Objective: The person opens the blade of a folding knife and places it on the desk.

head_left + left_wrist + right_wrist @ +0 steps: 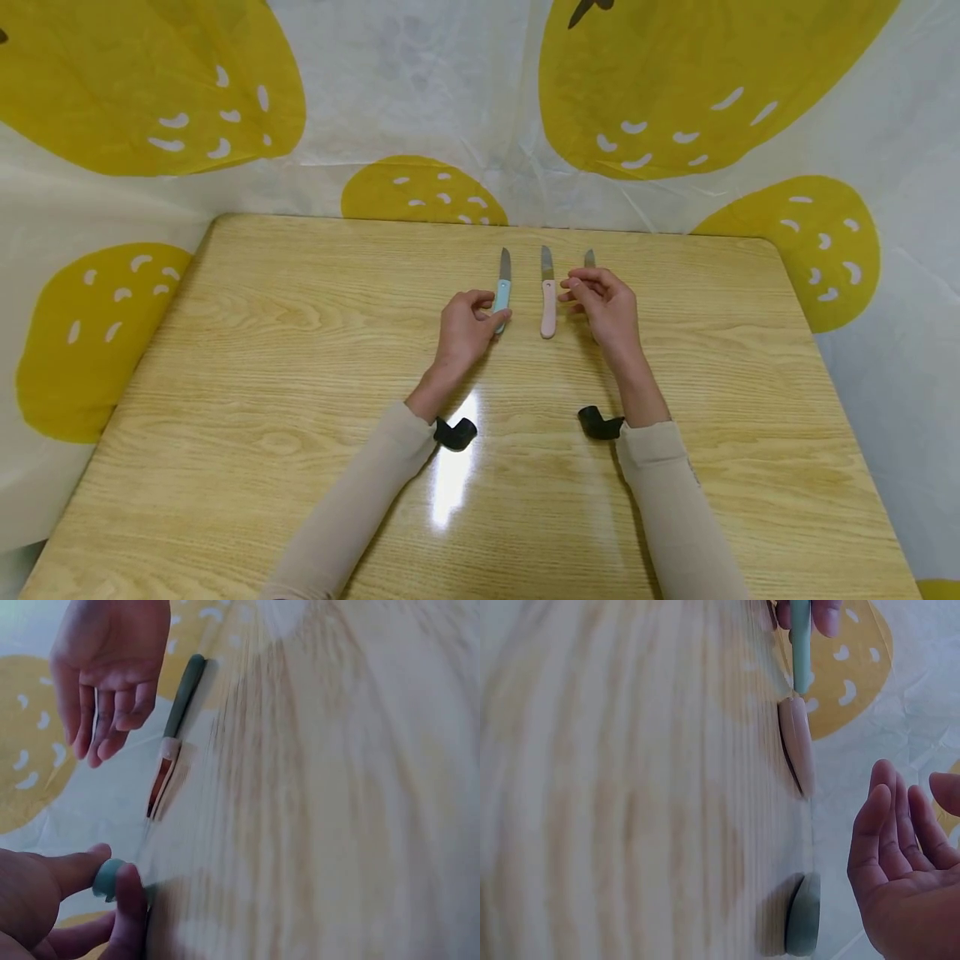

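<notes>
My left hand (467, 329) pinches the handle of a knife with a light teal handle (502, 293) between thumb and fingers. Its blade points toward the far table edge. Beside it on the table lies a pink-handled knife (549, 308), its blade also pointing away. My right hand (613, 312) hovers just right of the pink knife, fingers relaxed and holding nothing. Under it lies a third knife; only its blade (589, 257) shows in the head view. In the right wrist view its dark green handle (803, 919) rests on the wood, apart from the right hand.
A wood-grain table (300, 350) carries the knives near its far edge. Behind it hangs a white sheet (420, 75) with large yellow fruit prints. Black wrist mounts (456, 435) stick out inward from both sleeves, above the tabletop.
</notes>
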Available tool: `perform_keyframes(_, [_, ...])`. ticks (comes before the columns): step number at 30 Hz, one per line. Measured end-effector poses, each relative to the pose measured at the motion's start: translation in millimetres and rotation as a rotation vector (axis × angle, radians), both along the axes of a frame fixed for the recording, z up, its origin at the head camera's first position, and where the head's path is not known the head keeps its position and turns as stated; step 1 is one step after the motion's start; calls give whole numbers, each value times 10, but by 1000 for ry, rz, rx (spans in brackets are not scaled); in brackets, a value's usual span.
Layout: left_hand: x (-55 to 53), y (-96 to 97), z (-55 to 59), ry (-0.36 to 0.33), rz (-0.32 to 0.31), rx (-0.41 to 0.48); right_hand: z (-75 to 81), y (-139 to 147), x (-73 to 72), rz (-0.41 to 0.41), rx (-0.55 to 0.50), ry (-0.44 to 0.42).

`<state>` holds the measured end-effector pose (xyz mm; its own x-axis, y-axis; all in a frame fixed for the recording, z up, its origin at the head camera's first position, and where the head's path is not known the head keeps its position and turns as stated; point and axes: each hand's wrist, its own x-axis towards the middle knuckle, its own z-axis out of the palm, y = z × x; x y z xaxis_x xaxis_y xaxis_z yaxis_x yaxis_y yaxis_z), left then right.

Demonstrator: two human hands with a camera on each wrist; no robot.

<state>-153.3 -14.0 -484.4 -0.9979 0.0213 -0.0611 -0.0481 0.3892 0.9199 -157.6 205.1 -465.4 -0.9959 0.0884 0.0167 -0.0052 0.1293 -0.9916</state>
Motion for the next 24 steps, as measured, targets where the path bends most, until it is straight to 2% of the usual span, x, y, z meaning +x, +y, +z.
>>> perform_keyframes(6, [15,-3,31,8,-45,-112,6,1,11,-5,1,0])
perform_keyframes(13, [60,-13,106,-11,-111,-159,9,5,21,-1,-3,0])
perform_keyframes(24, [61,-36,148,54,-127,-250,14,-6,26,5,-4,3])
